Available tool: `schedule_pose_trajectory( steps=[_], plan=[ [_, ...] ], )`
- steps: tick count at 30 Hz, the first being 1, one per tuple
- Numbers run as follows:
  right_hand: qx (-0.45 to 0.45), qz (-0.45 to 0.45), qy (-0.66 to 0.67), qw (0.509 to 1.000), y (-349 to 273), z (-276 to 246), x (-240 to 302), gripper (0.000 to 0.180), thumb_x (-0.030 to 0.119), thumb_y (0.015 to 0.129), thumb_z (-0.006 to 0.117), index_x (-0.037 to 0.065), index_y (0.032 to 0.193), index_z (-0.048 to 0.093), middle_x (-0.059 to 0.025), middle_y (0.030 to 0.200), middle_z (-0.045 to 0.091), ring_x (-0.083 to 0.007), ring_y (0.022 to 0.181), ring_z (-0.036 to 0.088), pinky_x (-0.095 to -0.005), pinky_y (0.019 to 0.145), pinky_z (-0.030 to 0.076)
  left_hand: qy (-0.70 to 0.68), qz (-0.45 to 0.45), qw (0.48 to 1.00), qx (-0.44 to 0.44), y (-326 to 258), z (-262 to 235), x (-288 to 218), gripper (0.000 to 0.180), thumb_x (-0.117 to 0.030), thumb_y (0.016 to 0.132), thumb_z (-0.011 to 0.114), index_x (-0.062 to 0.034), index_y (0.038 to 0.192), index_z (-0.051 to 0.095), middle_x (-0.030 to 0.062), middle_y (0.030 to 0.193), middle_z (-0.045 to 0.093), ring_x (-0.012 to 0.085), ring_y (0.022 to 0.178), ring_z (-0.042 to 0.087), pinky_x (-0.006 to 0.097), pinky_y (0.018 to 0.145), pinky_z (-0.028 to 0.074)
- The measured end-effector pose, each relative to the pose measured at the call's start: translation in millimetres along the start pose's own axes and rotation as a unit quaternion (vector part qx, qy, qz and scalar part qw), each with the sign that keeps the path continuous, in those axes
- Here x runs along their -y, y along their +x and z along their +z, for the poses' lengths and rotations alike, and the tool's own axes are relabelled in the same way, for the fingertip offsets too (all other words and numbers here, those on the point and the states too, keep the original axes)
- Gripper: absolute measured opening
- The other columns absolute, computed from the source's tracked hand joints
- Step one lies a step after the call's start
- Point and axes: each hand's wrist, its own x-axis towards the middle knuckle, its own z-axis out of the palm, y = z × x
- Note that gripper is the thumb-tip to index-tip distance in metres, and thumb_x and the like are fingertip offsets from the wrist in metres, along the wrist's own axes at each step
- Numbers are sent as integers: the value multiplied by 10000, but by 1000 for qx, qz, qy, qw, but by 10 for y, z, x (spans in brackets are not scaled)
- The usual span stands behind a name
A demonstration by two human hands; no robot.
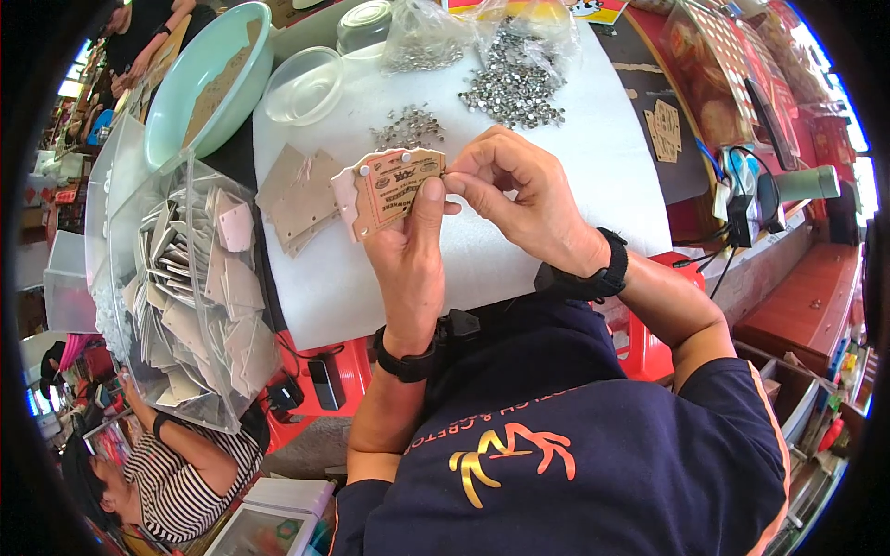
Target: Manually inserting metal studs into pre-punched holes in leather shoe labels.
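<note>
My left hand [413,255] holds a brown printed cardboard card [387,199] with wavy edges upright over the white work mat [612,190], thumb across its front. Two small round metal studs show along the card's upper edge. At its right edge, my right hand [533,190] pinches thumb and forefinger together; what sits between those fingertips is hidden or too small to tell. Left of the card lie several plain grey-brown cards [298,196], fanned in a loose stack. Just beyond it is a small scatter of metal studs [408,125], with a larger stud pile [519,88] farther back.
A clear plastic bin [218,172] full of cards stands left, below a pale green basin [255,88]. Clear bowls [301,88] and stud bags [422,42] sit at the back. Cables and a green cylinder [811,183] lie right. A striped-shirted person [185,482] is at lower left.
</note>
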Motion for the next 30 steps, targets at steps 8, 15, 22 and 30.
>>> schedule_pose_trajectory(
  steps=[8,15,22,30],
  plan=[
    [-4,39,48,998,-17,-9,1,97,93,892,686,15,921,636,-49,831,586,-84,648,569,-227,559,456,-6,1,1000,11,7,3,23,319,-117,984,565,-7,1264,459,77,1065,622,127,916,616,272,725,540],
    [-23,-18,7,1000,-16,-19,-13,94,78,877,696,15,915,638,-46,814,583,-79,646,573,-226,546,450,-19,6,1000,19,14,20,37,316,-102,975,580,-2,1254,468,70,1052,625,115,913,620,259,716,541],
    [-26,75,77,994,-32,-26,-69,115,116,881,707,17,906,654,-4,792,583,-37,598,468,-209,524,398,-17,12,1000,23,8,48,9,314,-108,973,587,-9,1250,476,72,1063,631,117,931,622,264,721,542],
    [-19,135,105,985,-33,-40,-41,137,138,902,679,12,955,669,1,800,595,-31,591,472,-199,528,396,0,-4,1000,20,13,63,36,318,-108,984,562,-10,1267,455,81,1069,631,124,929,617,268,729,536]
  ],
)
